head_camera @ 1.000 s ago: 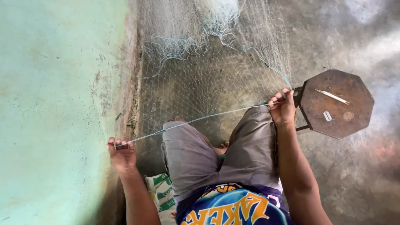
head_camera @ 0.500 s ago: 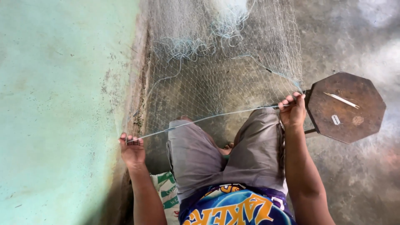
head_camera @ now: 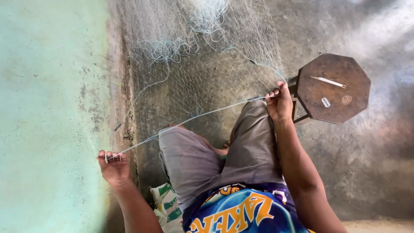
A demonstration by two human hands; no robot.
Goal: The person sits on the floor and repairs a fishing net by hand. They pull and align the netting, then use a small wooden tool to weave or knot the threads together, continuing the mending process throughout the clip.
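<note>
The rough grey concrete floor point(head_camera: 371, 172) carries everything in view, with a pale green painted wall point(head_camera: 47, 108) meeting it along a worn, stained edge. A fine pale blue-green fishing net point(head_camera: 202, 77) is spread over the floor above the seated person's knees, with loose strands bunched toward its far end. The person wears grey shorts point(head_camera: 215, 159) and a purple, blue and yellow printed shirt point(head_camera: 241, 211). A dark brown octagonal wooden stool point(head_camera: 334, 88) stands just beside the net's edge, on the side away from the wall; a slim pale netting needle point(head_camera: 328, 81) and a small white tag-like piece point(head_camera: 326, 102) lie on its top. A green-and-white woven sack point(head_camera: 166, 205) lies beside the shorts, toward the wall. A thin light-coloured edge cord point(head_camera: 189, 118) of the net runs taut across both knees. The right hand point(head_camera: 279, 103) is closed around this cord beside the stool. The left hand point(head_camera: 113, 166), close to the wall, has its fingers curled around the cord's other end.
</note>
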